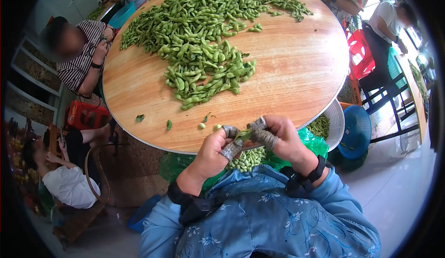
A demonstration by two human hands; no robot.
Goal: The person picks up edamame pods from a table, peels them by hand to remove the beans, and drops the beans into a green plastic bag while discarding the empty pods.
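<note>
Both of my hands meet just over the near edge of the round wooden table (pixel 287 72). My left hand (pixel 215 151), with grey wraps on its fingers, pinches one end of a green pod (pixel 243 135). The wrapped fingers of my right hand (pixel 280 136) close on the pod's other side. Beneath them, shelled beans (pixel 248 159) lie in a green plastic bag (pixel 313 142) at my lap. A large heap of green pods (pixel 194 26) covers the table's far and middle part. Two loose beans (pixel 217 127) rest near the edge, beside my left hand.
A white basket (pixel 337 123) with pods and a blue basin (pixel 356 133) stand to the right. A person in a striped shirt (pixel 76 58) sits at the table's left. Another person (pixel 69 181) sits lower left, near a red stool (pixel 88 115). More people are at the back.
</note>
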